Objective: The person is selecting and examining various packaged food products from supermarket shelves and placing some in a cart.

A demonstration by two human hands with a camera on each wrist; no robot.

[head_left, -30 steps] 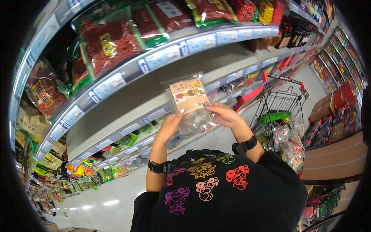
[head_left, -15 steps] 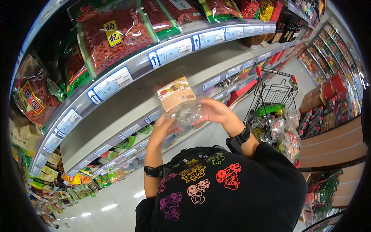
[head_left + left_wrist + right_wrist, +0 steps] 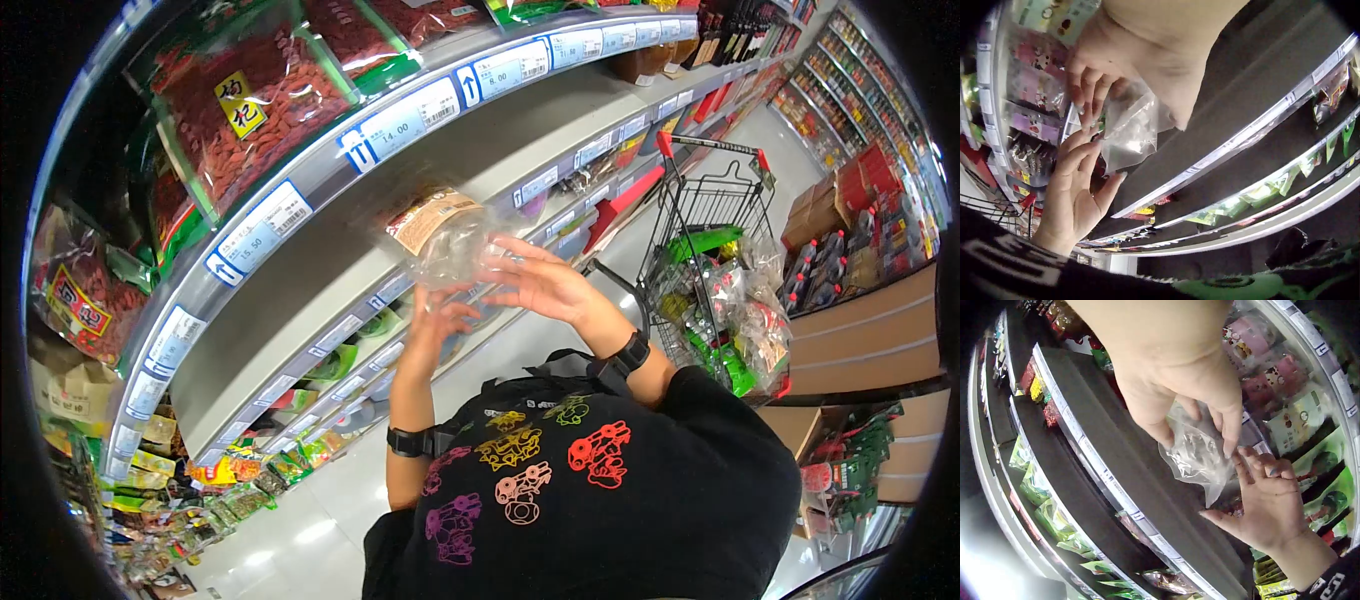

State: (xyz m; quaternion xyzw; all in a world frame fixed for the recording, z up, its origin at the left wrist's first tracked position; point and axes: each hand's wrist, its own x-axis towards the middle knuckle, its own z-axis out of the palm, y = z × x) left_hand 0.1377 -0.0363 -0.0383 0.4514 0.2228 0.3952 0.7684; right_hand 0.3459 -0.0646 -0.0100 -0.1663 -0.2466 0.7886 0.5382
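Note:
A clear plastic food packet with a tan printed label is up in front of the shelf, its label end pointing away. My left hand is at the packet's lower end, fingers loosely bent. On its right side is my right hand, fingers spread and fairly straight. In the left wrist view the crinkled clear end of the packet hangs between the two hands. The right wrist view has my left hand palm up beside the packet, fingertips close to those of my right hand.
A curved shelf edge with price tags runs above, carrying bags of red dried berries. Below it is a grey shelf board. A loaded shopping cart stands at the right, with cartons beyond it.
The packet has moved a little to the left, and its label has tipped away. Both hands have loosened from pinching its lower edge to spread fingers around it.

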